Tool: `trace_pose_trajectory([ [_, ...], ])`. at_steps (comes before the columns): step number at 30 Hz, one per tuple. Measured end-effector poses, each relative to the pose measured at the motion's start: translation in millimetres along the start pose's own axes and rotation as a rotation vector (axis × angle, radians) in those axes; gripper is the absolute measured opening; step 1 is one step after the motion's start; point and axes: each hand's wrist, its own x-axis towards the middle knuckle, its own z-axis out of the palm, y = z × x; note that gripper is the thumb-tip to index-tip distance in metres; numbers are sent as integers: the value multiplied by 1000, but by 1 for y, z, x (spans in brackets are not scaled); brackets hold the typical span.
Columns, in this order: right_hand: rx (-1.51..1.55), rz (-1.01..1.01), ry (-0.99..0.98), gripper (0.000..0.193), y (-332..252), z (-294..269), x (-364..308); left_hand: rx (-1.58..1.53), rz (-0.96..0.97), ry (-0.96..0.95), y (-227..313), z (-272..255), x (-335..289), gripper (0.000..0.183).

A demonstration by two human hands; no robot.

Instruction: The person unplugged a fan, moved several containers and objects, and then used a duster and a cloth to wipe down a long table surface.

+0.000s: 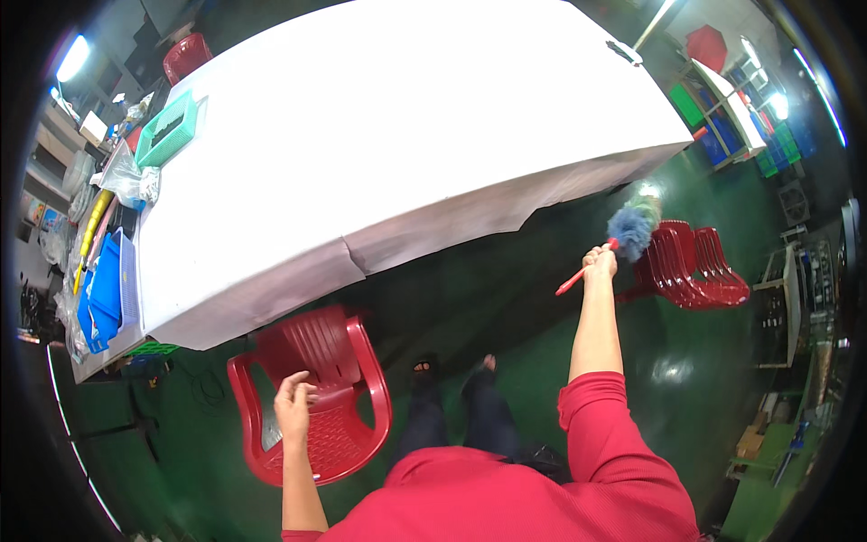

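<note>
Red plastic forms the thin handle of a feather duster (612, 240) that the right hand (600, 263) holds out at arm's length, its grip closed around the handle near the upper end so that the fluffy blue-grey head points up and away, near the right-hand edge of the large surface (397, 126) where the white covering hangs down. Held this high on the handle, most of the stick trails below the fist, which looks like a way to keep the head steady. The left hand (294, 404) holds nothing; its fingers are loosely curled, hovering above the seat of a red plastic chair (316, 397) that stands pushed partly under the near edge of the surface. Beyond the duster, a stack of red chairs (691, 266) sits on the green floor (506, 298), nested to save room. Along the left edge of the surface are a green basket (167, 131) toward the far corner, a crumpled clear bag (126, 181) beside it, and blue trays (107, 289) toward the near corner.
</note>
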Motion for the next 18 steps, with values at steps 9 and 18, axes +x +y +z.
trace_pose_trajectory([
  [9,-617,-291,-771,33,62,119,-67,-132,246,-24,145,208,46,23],
  [18,-851,-299,-1177,23,65,205,-43,-189,246,26,203,304,38,22],
])
